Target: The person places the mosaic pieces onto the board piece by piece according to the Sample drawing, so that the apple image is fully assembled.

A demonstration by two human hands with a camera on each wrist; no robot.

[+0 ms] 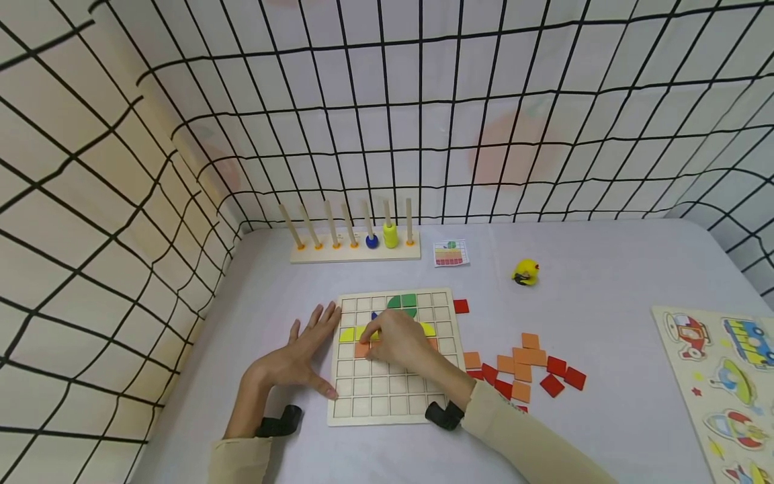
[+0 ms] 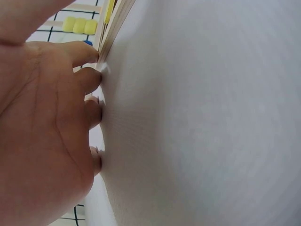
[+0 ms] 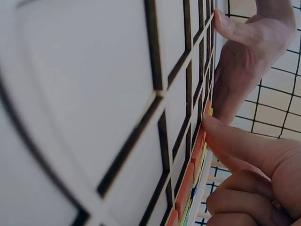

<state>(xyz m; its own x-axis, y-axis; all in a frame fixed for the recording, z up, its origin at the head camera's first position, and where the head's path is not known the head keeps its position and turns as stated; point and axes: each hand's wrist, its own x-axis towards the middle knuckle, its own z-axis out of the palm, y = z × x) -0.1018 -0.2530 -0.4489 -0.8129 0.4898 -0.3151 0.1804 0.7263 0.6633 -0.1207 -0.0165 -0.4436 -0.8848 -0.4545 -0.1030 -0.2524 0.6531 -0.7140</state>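
Observation:
A wooden grid board point(image 1: 379, 407) lies flat on the white-covered table. My left hand point(image 1: 296, 359) is spread along its left edge, with thumb and index fingertip against the rim. Reaching over the board, my right hand point(image 1: 399, 339) pinches an orange square tile point(image 1: 361, 350) at the left end of an orange row; thumb and index finger meet at that tile point(image 3: 206, 109) in the right wrist view. Above the row run yellow tiles point(image 1: 347, 335), and green tiles point(image 1: 408, 300) stand higher up. A bit of blue shows beside the right hand, which hides the middle of these rows.
Loose orange tiles point(image 1: 522, 372) and red tiles point(image 1: 552, 385) lie scattered right of the board. Behind it stand a peg rack with beads point(image 1: 357, 253) and a small pattern card point(image 1: 450, 253). A yellow duck point(image 1: 526, 271) and a picture board point(image 1: 695, 376) are farther right.

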